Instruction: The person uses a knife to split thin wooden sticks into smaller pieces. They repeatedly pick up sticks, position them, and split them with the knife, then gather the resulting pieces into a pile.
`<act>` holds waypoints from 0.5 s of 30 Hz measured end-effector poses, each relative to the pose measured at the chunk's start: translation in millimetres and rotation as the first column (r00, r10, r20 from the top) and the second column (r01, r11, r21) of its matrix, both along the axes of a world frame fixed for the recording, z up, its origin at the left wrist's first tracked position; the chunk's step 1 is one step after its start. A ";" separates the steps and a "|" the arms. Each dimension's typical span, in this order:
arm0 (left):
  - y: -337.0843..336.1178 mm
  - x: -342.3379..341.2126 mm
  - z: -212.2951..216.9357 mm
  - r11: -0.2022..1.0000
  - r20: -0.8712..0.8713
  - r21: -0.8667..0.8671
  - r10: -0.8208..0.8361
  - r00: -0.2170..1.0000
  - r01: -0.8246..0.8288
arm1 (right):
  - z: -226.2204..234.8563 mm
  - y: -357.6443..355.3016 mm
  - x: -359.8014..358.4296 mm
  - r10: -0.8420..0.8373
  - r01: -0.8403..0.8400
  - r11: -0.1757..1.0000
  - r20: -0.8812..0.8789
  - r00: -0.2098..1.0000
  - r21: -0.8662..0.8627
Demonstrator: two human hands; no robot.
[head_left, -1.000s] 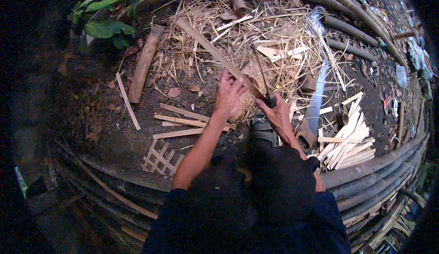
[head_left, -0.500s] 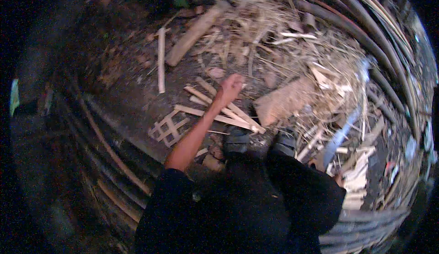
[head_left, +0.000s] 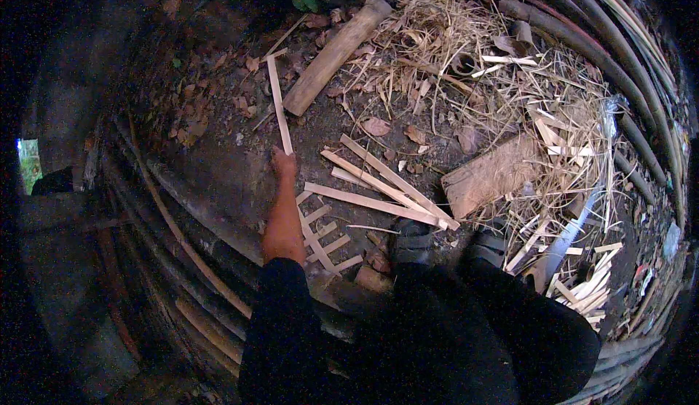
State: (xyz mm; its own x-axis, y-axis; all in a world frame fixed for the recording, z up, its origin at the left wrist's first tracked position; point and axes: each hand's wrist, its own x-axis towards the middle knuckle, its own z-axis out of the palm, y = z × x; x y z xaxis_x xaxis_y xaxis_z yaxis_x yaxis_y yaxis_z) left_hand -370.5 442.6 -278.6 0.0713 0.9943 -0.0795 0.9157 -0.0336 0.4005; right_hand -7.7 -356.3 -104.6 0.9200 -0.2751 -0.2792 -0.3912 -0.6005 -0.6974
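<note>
The left hand is stretched out over the dirt ground. It sits on the lower end of a long thin stick and seems to be closed around it, but the view is too dark to be sure. The stick runs up toward a thick round log. Just right of the hand lie flat pale strips. Below them is a small ladder of slats. Farther right are a flat wooden block and dry straw. The right hand is out of view.
</note>
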 end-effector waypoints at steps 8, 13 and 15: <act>14.0 -24.2 69.8 0.924 0.527 0.300 0.049 0.849 -0.239 | -13.3 18.5 -16.2 0.064 -0.064 0.998 -0.016 0.998 0.015; -57.2 53.2 310.9 0.687 0.638 0.669 -0.336 0.693 -0.282 | -18.3 26.4 -26.4 0.135 -0.135 0.991 0.035 0.990 -0.002; -77.6 79.6 357.6 0.781 0.785 0.564 -0.409 0.466 -0.266 | -22.1 32.8 -30.0 0.203 -0.202 0.979 0.066 0.977 -0.026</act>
